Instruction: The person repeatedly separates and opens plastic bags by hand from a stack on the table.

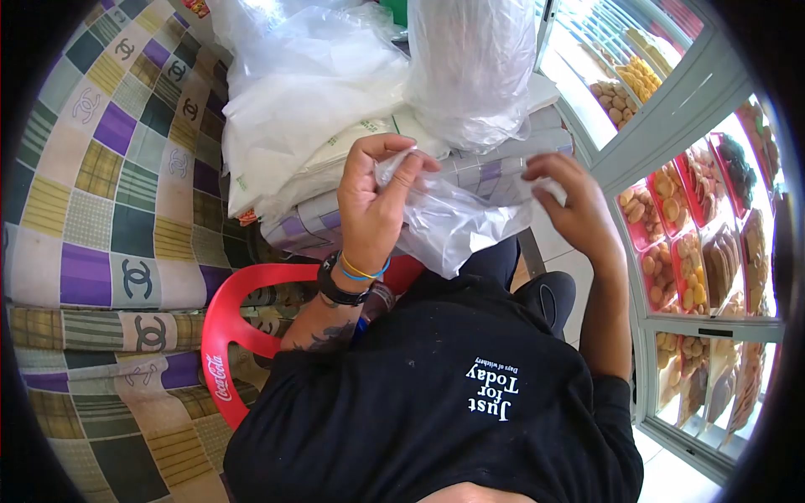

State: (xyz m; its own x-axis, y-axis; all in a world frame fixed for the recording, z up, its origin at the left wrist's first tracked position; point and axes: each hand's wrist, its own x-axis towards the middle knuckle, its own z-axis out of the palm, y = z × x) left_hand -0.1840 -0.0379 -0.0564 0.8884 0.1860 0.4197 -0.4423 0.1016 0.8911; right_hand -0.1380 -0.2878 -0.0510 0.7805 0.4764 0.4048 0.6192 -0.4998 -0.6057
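A thin clear plastic bag (465, 222) hangs in front of my chest, crumpled and partly spread. My left hand (377, 189), with a dark watch and thin coloured bands at the wrist, pinches the bag's upper left part between thumb and fingers. Beside the bag's right edge is my right hand (579, 205), its fingers bent and apart, slightly blurred; I see no clear grip on the plastic. Just beyond both hands lies a stack of flat white plastic bags (323, 151) with green print, and next to it stands a large bundle wrapped in clear plastic (470, 75).
The stack rests on a surface with a checked cover (314, 222). A red plastic chair (222, 335) is at my left, against a patterned cloth (109, 193). On the right, a glass display case (629, 176) holds red trays of bread or pastries (671, 193).
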